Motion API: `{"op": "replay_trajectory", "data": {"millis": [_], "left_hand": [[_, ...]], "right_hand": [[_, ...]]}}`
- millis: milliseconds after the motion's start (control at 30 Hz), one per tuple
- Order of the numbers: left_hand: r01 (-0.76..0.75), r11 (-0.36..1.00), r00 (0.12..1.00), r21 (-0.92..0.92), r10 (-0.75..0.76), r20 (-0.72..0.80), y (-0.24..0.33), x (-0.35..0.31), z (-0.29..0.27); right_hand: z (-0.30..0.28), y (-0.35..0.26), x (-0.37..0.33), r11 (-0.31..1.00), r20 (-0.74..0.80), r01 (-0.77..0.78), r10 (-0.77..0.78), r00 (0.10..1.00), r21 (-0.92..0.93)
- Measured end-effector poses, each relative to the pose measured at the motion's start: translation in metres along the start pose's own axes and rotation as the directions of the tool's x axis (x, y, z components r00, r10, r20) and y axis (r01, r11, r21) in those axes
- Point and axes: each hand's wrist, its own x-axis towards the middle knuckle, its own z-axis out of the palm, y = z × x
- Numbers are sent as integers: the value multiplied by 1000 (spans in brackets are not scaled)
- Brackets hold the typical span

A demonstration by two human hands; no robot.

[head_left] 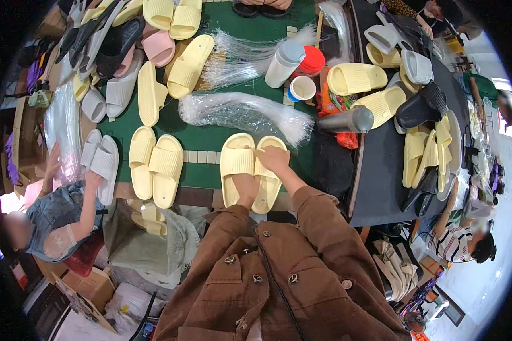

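A pair of pale yellow slippers lies side by side at the table's near edge, straight before me. My left hand [246, 186] reaches into the left slipper [237, 150], and its fingers are hidden beneath the ribbed strap. On the strap of the right slipper [268, 193] my right hand [273, 159] is closed, its fingers curled at the strap's inner side. Another yellow pair [166, 162] sits to the left on the green table top [202, 175]. Beyond my hands lies a bundle of clear plastic strands [239, 113].
Mixed slippers pile up at the far left and on the dark table [381, 187] at right. A grey bottle [347, 119], a paper cup [301, 89] and a white tumbler [284, 62] stand beyond. A co-worker [57, 221] at left handles light grey slippers [103, 159]. A sack [153, 244] hangs below.
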Motion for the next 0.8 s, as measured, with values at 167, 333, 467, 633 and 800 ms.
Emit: {"op": "replay_trajectory", "data": {"millis": [167,333,467,633,800], "left_hand": [[-148,958,983,-247,114,-147,16,6,-15],[-116,984,990,-134,104,-92,17,4,-18],[-116,985,993,-130,111,-49,14,5,-18],[-192,981,968,-33,184,-173,13,8,-18],[73,983,925,166,-129,357,1,5,-9]], "right_hand": [[17,-1,-7,973,-323,65,11,946,223],[24,-2,-8,925,-442,84,96,892,370],[35,-1,1,905,-497,87,147,855,417],[20,-10,-2,888,-684,314,0,729,335],[22,-8,11,650,-581,511,-129,804,563]]}}
